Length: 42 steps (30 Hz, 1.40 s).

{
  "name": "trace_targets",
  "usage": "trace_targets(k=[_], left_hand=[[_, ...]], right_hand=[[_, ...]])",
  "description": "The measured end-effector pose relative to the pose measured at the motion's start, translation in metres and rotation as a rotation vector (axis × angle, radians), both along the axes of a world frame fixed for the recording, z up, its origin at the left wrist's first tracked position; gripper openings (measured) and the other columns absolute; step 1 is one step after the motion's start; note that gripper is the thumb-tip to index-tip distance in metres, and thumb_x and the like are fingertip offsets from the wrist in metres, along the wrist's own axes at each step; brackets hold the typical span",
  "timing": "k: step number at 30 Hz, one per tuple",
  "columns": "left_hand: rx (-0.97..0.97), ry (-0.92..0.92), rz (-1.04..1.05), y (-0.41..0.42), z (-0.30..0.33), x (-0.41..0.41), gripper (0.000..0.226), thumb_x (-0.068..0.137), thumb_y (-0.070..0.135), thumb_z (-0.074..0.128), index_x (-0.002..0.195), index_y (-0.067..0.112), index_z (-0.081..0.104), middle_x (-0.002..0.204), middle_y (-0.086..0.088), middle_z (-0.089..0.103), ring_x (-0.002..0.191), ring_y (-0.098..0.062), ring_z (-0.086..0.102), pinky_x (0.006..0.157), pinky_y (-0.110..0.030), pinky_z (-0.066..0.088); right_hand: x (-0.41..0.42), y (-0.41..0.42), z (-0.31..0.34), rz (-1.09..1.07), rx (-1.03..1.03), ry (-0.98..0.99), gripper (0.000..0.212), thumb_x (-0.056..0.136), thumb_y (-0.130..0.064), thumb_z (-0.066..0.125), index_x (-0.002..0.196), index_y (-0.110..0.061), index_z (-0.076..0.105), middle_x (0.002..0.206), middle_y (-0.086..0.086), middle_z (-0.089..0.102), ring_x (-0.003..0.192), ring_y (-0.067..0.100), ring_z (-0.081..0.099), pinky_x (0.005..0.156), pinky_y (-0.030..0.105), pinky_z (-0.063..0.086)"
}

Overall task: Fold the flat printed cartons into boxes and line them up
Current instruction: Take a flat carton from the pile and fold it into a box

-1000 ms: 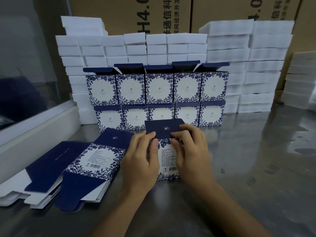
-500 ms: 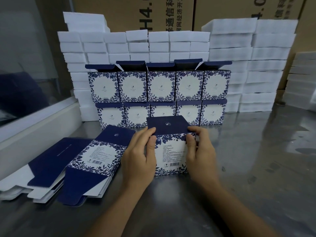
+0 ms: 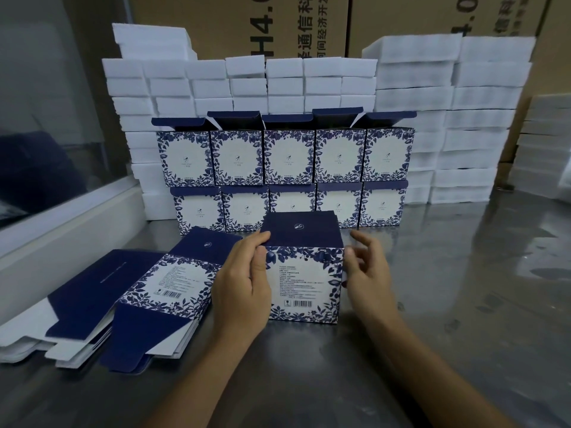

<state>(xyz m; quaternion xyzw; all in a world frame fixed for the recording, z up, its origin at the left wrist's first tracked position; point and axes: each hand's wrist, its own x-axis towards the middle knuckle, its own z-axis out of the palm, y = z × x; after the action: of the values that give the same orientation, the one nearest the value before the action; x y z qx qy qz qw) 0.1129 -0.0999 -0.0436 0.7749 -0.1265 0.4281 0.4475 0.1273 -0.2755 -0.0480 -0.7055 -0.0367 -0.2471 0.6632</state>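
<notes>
A folded blue-and-white floral box [image 3: 304, 282] stands on the steel table right in front of me, its dark blue top closed. My left hand [image 3: 244, 282] grips its left side, thumb on the near face and fingers at the top left corner. My right hand [image 3: 366, 273] hovers just off the box's right side, fingers loosely spread, holding nothing. A pile of flat printed cartons [image 3: 145, 298] lies to the left. Behind stand two rows of finished boxes [image 3: 287, 174], one row on the other, the upper row's lids raised.
Stacks of white foam blocks [image 3: 448, 125] form a wall behind and to the right of the boxes. Brown shipping cartons [image 3: 241, 23] rise at the back. A white ledge [image 3: 71, 230] under a window runs along the left. Bare steel table [image 3: 463, 304] lies to the right.
The box's top flap got pressed down and shut. My right hand came off the box's right side and opened; my left hand stayed on the left side.
</notes>
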Motion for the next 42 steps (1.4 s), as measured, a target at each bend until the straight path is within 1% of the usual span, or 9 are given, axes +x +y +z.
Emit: trace_targets(k=[5, 10, 13, 16, 23, 28, 32, 36, 42], left_hand=[[-0.020, 0.121, -0.060, 0.006, -0.002, 0.005, 0.038, 0.102, 0.033, 0.043, 0.139, 0.029, 0.050, 0.130, -0.008, 0.062, 0.118, -0.027, 0.058, 0.089, -0.030, 0.048], [-0.017, 0.288, -0.272, 0.000, -0.007, 0.004, 0.087, 0.073, 0.081, 0.047, 0.141, 0.062, -0.004, 0.156, 0.033, -0.015, 0.136, 0.023, -0.010, 0.103, -0.007, 0.004], [-0.091, 0.287, -0.319, 0.002, -0.007, 0.006, 0.088, 0.075, 0.075, 0.054, 0.145, 0.056, 0.005, 0.159, 0.029, -0.004, 0.140, 0.019, -0.003, 0.110, -0.012, 0.008], [-0.143, 0.224, -0.292, 0.004, -0.005, 0.006, 0.056, 0.086, 0.052, 0.054, 0.137, 0.052, 0.031, 0.150, 0.023, 0.034, 0.138, 0.013, 0.025, 0.111, -0.017, 0.027], [-0.190, 0.129, -0.136, 0.007, -0.008, 0.006, 0.044, 0.101, 0.017, 0.044, 0.141, 0.035, 0.040, 0.136, 0.012, 0.054, 0.111, -0.001, 0.057, 0.098, -0.021, 0.044], [-0.218, 0.251, -0.169, 0.009, -0.008, 0.008, 0.072, 0.090, 0.046, 0.049, 0.153, 0.040, 0.015, 0.152, 0.029, 0.017, 0.135, 0.022, 0.013, 0.104, -0.002, 0.014], [-0.196, 0.279, -0.231, 0.007, -0.008, 0.007, 0.097, 0.076, 0.073, 0.043, 0.153, 0.037, -0.002, 0.158, 0.028, -0.005, 0.138, 0.021, -0.006, 0.107, 0.000, -0.001], [-0.265, 0.330, -0.298, 0.009, -0.007, 0.008, 0.083, 0.078, 0.074, 0.040, 0.147, 0.047, 0.000, 0.159, 0.028, -0.001, 0.141, 0.017, -0.003, 0.119, -0.020, 0.001], [-0.368, 0.350, -0.356, 0.006, -0.005, 0.010, 0.070, 0.093, 0.064, 0.034, 0.153, 0.033, 0.018, 0.159, 0.020, 0.020, 0.144, 0.007, 0.016, 0.122, -0.028, 0.013]], right_hand=[[-0.003, -0.001, -0.001, 0.304, 0.200, 0.139, 0.063, 0.100, -0.020, 0.059, 0.150, -0.040, 0.027, 0.134, -0.007, 0.054, 0.119, 0.018, 0.060, 0.075, 0.018, 0.054], [-0.003, 0.002, -0.010, 0.313, 0.057, 0.116, 0.064, 0.083, -0.035, 0.080, 0.135, -0.041, 0.044, 0.119, -0.007, 0.070, 0.108, 0.012, 0.068, 0.085, 0.031, 0.059], [-0.002, 0.000, -0.002, 0.196, 0.058, 0.052, 0.019, 0.096, -0.011, 0.064, 0.107, -0.027, 0.067, 0.098, -0.006, 0.075, 0.091, 0.006, 0.071, 0.075, 0.017, 0.055], [-0.004, -0.007, 0.007, 0.143, 0.102, 0.069, 0.039, 0.098, 0.004, 0.045, 0.081, -0.018, 0.073, 0.073, -0.009, 0.075, 0.066, -0.001, 0.067, 0.057, 0.006, 0.045], [-0.001, -0.003, -0.003, 0.192, -0.057, 0.075, 0.039, 0.088, -0.018, 0.075, 0.122, -0.032, 0.059, 0.106, -0.002, 0.064, 0.092, 0.009, 0.063, 0.067, 0.009, 0.049], [-0.002, -0.001, -0.010, 0.228, -0.136, 0.079, 0.095, 0.062, -0.052, 0.081, 0.145, -0.044, 0.035, 0.131, -0.025, 0.049, 0.116, -0.010, 0.052, 0.085, 0.008, 0.044], [0.000, -0.001, -0.009, 0.165, -0.147, 0.025, 0.063, 0.072, -0.033, 0.089, 0.123, -0.043, 0.053, 0.103, -0.029, 0.064, 0.097, -0.011, 0.060, 0.076, 0.007, 0.048], [0.004, -0.003, -0.007, 0.087, -0.050, 0.053, 0.043, 0.080, 0.018, 0.047, 0.083, -0.018, 0.069, 0.075, -0.007, 0.071, 0.070, 0.014, 0.060, 0.061, 0.018, 0.049], [0.009, -0.007, -0.008, 0.062, -0.010, 0.082, 0.027, 0.091, 0.003, 0.051, 0.067, -0.008, 0.054, 0.064, -0.005, 0.053, 0.063, 0.009, 0.046, 0.065, 0.029, 0.038]])
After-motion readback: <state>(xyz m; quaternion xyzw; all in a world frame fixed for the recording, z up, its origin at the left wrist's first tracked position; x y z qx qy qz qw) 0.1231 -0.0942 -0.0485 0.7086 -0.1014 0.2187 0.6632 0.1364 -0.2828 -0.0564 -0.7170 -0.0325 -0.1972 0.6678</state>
